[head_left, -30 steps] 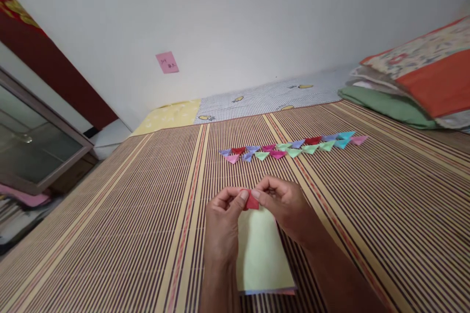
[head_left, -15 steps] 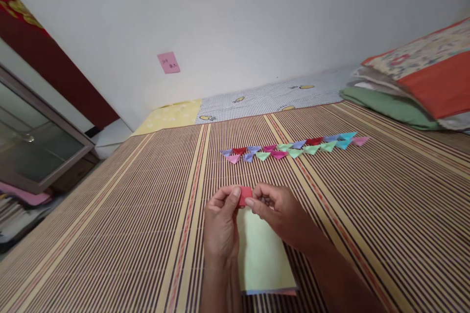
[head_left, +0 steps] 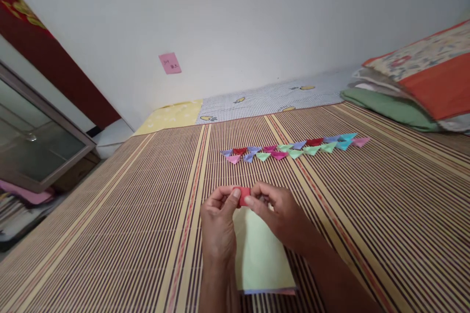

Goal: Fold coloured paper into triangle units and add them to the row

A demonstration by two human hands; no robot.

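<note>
Red paper [head_left: 244, 195] shifted left over striped mat [head_left: 132, 215], pale wall [head_left: 257, 24] beyond.

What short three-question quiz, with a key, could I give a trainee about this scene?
1. What does the left hand hold, with the thumb of the right hand at its edge?
2. True or false: the pale green rectangular paper sheet lies farther from the person than the small multicoloured folded paper triangles.
3. Which is on the white wall: (a) a round clock, (b) a pink rectangular paper note, (c) a bag?

Key: 1. A small red folded paper piece. 2. False. 3. b.
</note>
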